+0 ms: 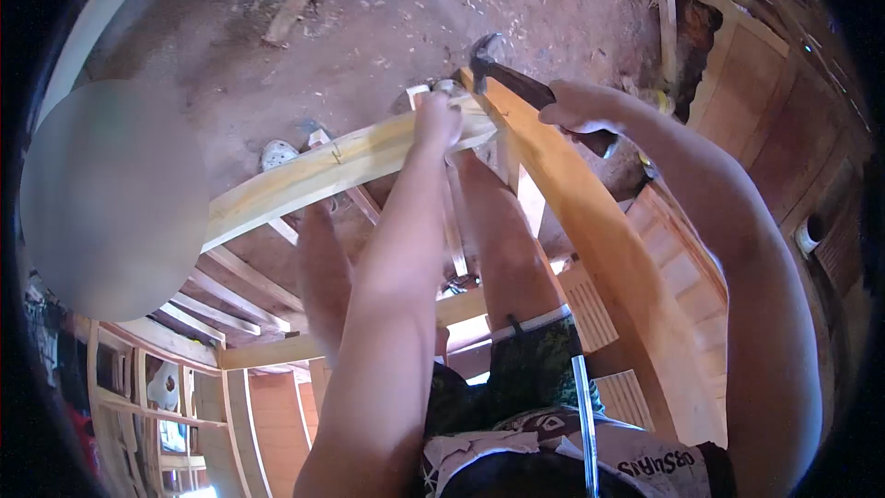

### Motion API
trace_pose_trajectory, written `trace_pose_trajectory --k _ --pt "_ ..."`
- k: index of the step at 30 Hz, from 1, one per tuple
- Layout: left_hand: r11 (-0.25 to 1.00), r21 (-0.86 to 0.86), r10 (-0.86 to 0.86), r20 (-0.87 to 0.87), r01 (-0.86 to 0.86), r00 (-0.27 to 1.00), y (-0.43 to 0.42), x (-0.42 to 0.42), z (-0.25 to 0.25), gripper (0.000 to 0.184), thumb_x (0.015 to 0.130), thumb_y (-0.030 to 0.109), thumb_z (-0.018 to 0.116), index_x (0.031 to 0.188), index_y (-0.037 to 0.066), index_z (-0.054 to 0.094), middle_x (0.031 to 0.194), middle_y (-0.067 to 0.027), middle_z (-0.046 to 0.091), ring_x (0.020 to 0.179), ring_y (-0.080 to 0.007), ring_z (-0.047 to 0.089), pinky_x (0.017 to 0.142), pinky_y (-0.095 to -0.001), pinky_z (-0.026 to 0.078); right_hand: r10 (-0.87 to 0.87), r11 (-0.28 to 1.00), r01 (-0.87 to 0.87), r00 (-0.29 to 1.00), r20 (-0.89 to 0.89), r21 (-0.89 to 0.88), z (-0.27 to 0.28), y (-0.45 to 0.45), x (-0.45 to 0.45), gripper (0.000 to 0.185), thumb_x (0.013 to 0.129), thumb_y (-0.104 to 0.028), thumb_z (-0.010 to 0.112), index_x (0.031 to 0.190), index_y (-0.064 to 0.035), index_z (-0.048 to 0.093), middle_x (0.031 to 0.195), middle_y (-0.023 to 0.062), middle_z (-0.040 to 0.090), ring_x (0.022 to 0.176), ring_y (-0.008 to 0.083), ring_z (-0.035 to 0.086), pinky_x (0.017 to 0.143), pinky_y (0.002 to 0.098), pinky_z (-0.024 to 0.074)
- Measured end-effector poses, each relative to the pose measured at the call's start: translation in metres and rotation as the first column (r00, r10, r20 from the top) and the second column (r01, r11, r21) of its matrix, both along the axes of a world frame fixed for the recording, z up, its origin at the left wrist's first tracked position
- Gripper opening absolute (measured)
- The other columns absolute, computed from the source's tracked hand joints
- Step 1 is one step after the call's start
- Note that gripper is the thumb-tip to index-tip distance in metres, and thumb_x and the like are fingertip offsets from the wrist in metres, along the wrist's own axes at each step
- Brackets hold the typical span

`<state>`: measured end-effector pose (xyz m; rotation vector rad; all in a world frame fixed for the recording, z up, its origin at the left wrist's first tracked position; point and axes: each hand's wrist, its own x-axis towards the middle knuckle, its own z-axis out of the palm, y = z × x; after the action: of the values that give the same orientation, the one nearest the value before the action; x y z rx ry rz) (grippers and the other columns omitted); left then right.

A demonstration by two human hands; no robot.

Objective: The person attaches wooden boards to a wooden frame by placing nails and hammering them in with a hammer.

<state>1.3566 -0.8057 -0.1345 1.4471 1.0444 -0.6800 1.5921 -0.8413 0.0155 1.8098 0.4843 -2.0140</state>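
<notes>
My right hand [585, 112] is wrapped round the dark handle of a claw hammer [524, 83]. The hammer's metal head is over the far end of an orange-brown wooden beam [562, 180]. My left hand [437, 122] is closed at the upper edge of a pale wooden beam [359, 155], close to where the two beams meet at a corner. Whatever its fingers hold, if anything, is hidden. A small dark mark or bent piece of metal shows on the pale beam, left of my hand.
Beneath the beams run several wooden slats [241, 278]. My legs stand within the frame, a white shoe [278, 154] beyond the pale beam. A wood offcut [289, 12] lies on the dirt floor. Wooden panels [751, 83] are at right; a blurred oval [115, 198] covers the left.
</notes>
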Motion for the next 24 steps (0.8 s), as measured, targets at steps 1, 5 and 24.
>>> trace_pose_trajectory --k 1,5,24 --pt "1.000 0.024 0.005 0.009 -0.005 1.000 0.016 -0.009 0.004 0.029 0.085 0.020 0.061 0.106 0.001 0.068 0.106 -0.0234 0.067 0.102 -0.0376 0.064 0.091 -0.0432 0.049 0.089 0.993 -0.092 0.995 0.055 0.067 0.001 0.009 0.003 0.037 0.081 -0.025 0.059 0.090 0.0108 0.064 0.074 0.0206 0.068 0.064 0.0271 0.068 0.061 0.0434 0.0523" --pt "0.972 0.139 0.202 -0.084 -0.189 0.976 0.074 -0.083 0.060 0.037 0.090 0.026 0.061 0.116 -0.001 0.065 0.111 -0.0242 0.066 0.108 -0.0364 0.063 0.097 -0.0408 0.047 -0.087 0.926 -0.062 0.925 0.370 0.374 -0.002 -0.006 -0.017 0.036 0.080 -0.024 0.059 0.086 0.0103 0.065 0.070 0.0172 0.067 0.062 0.0261 0.067 0.056 0.0415 0.0524" --pt "0.404 0.371 0.911 -0.248 -0.836 0.330 -0.045 -0.411 0.232 0.036 0.089 0.024 0.060 0.107 -0.006 0.070 0.089 -0.0133 0.070 0.079 -0.0171 0.063 0.069 -0.0318 0.049 -0.144 0.977 0.086 0.941 0.305 0.197 0.011 0.034 -0.140 0.030 0.092 -0.029 0.056 0.085 -0.0001 0.061 0.063 0.0069 0.058 0.050 0.0169 0.057 0.046 0.0317 0.0456"
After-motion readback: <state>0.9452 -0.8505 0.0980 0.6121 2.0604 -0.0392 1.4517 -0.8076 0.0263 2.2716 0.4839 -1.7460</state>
